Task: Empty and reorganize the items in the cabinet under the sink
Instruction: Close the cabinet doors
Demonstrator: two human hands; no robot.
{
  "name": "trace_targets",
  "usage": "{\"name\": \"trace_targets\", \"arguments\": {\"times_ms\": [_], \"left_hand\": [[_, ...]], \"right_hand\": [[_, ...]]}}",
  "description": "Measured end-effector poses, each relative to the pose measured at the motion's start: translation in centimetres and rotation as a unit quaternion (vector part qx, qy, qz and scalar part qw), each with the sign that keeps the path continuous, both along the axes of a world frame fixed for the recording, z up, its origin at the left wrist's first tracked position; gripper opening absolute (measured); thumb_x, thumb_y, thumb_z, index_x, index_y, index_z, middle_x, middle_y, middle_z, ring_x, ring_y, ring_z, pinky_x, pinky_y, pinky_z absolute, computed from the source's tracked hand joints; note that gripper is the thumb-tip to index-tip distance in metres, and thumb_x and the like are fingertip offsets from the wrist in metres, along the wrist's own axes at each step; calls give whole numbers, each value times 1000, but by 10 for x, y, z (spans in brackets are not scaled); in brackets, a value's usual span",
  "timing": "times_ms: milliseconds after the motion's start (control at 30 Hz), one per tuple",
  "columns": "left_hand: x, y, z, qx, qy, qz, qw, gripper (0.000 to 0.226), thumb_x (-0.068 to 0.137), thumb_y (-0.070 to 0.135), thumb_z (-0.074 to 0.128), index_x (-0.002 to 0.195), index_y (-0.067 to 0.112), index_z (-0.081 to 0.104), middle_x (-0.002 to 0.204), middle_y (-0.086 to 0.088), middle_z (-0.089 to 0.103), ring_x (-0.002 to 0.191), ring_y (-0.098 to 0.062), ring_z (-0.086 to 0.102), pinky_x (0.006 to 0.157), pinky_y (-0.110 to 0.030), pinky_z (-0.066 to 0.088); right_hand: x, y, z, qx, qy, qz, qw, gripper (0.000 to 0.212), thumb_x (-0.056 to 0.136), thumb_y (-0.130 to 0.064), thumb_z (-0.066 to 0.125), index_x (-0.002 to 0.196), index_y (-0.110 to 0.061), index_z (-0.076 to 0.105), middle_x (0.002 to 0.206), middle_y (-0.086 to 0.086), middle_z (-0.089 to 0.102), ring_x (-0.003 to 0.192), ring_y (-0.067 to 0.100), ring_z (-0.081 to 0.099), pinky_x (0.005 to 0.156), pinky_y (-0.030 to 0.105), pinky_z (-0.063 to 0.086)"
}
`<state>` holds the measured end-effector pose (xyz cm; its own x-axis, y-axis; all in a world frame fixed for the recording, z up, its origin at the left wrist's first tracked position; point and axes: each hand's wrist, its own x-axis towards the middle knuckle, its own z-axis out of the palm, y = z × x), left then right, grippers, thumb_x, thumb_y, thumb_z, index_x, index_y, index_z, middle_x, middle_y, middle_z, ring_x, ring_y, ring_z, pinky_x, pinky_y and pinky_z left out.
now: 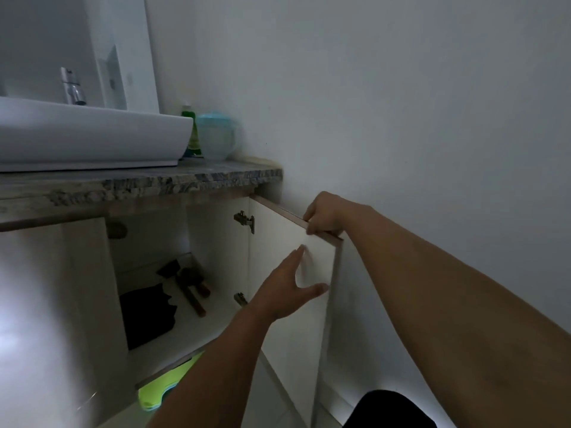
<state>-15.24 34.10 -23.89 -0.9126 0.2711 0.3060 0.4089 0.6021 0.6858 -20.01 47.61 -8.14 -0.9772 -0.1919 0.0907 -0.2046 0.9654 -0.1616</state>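
Note:
The white cabinet door [278,264] under the sink stands swung open to the right. My right hand [324,216] grips its top edge, fingers curled over it. My left hand [290,288] is spread open against the door's inner face, holding nothing. Inside the cabinet [154,242], on its white floor, lie two hammers with wooden handles [191,285] and a black cloth-like item [146,313]. The rest of the cabinet interior is dim.
A white basin [92,134] with a chrome tap [72,86] sits on a granite counter [185,180]. A green bottle [193,131] and a blue-lidded plastic pitcher [216,134] stand by the wall. A bright green object [167,387] lies on the floor below the cabinet.

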Motion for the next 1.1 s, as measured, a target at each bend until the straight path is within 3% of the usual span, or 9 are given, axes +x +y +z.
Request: {"name": "trace_targets", "arguments": {"times_ms": [100, 167, 267, 367, 467, 600, 700, 833, 1100], "left_hand": [[22, -22, -10, 67, 48, 32, 996, 107, 79, 82, 55, 160, 34, 4, 167, 14, 14, 150, -8, 22, 119, -39, 31], [36, -50, -22, 116, 94, 58, 987, 84, 87, 77, 48, 157, 40, 21, 157, 14, 38, 137, -5, 45, 106, -33, 46], [53, -101, -36, 168, 145, 164, 961, 33, 97, 60, 45, 113, 36, 60, 96, 1, 71, 84, -9, 69, 69, -39, 57], [58, -162, -42, 177, 156, 270, 934, 17, 101, 39, 52, 88, 29, 56, 70, 5, 64, 58, -5, 60, 55, -38, 51], [52, -218, -38, 37, 160, 326, 931, 19, 100, 42, 52, 101, 24, 60, 83, 8, 68, 71, -7, 65, 67, -41, 58], [31, -269, -35, -125, 166, 402, 892, 50, 95, 60, 49, 132, 26, 54, 120, 1, 67, 104, -18, 66, 86, -36, 56], [16, -294, -33, -196, 186, 510, 817, 91, 83, 73, 51, 155, 24, 27, 162, -13, 26, 149, -40, 22, 116, -54, 26], [4, -312, -30, -254, 199, 550, 770, 110, 78, 75, 55, 161, 18, 10, 167, -19, -6, 151, -48, -5, 116, -70, 6], [2, -340, -54, -324, 178, 517, 772, 109, 79, 59, 71, 161, 15, 14, 167, -17, -5, 151, -47, -8, 112, -75, 11]], "right_hand": [[13, -38, 0, -105, -26, 49, 993, 34, 80, -24, 83, 105, -2, 75, 99, 13, 74, 82, 25, 74, 70, 35, 63], [17, -69, -8, -152, -6, 66, 986, 32, 81, -26, 82, 97, 0, 75, 91, 14, 74, 76, 24, 72, 61, 31, 61], [17, -125, -28, -282, -4, 67, 957, 35, 85, -31, 78, 88, 3, 71, 82, 15, 73, 72, 29, 73, 66, 41, 63], [20, -185, -53, -286, 54, 51, 955, 51, 94, -52, 59, 102, -3, 69, 98, 14, 71, 78, 27, 69, 68, 31, 55], [22, -225, -81, -309, 140, 66, 938, 57, 98, -62, 43, 101, -10, 69, 98, 9, 71, 82, 22, 65, 73, 32, 52], [-1, -254, -120, -305, 172, 111, 930, 84, 91, -75, 40, 154, -21, 33, 158, 9, 34, 140, 28, 40, 104, 43, 45], [-20, -276, -148, -242, 199, 145, 938, 96, 88, -77, 41, 160, -30, -2, 167, 10, -1, 152, 32, 12, 114, 50, 32], [-33, -308, -171, -218, 284, 175, 917, 89, 94, -70, 40, 160, -30, -4, 167, 14, -8, 153, 39, 6, 113, 57, 33], [-46, -341, -197, -195, 295, 202, 913, 80, 99, -56, 43, 160, -30, -2, 165, 15, -19, 152, 43, -10, 115, 64, 25]]}}
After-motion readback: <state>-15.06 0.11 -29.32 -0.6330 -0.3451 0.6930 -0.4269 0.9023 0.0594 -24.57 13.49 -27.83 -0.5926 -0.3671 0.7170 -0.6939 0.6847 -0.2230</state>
